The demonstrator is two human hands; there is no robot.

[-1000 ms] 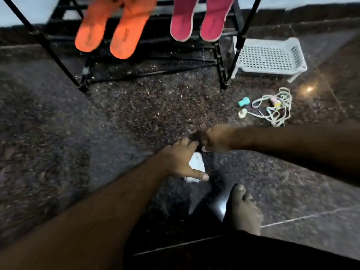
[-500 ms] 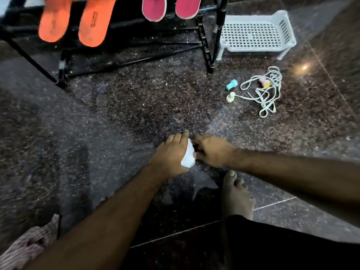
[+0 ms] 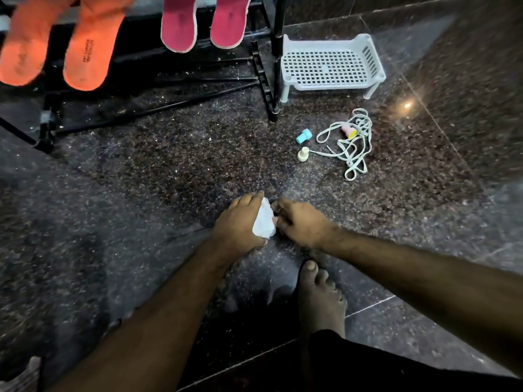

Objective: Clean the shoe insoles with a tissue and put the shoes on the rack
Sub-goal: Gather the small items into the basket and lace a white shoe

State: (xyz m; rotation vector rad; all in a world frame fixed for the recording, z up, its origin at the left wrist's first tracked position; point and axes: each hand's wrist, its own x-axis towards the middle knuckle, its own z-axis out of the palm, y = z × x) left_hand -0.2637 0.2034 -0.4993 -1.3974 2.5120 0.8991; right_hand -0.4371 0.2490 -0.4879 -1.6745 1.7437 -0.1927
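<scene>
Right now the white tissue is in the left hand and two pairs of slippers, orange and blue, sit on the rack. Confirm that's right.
Not quite. The head view shows the pairs on the rack are orange slippers and pink slippers, not blue. The rest holds: the left hand holds the white tissue.

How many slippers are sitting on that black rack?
4: two orange slippers at the rack's left, two pink slippers to their right. The frame cuts off the rack's top, so more may be hidden.
</scene>
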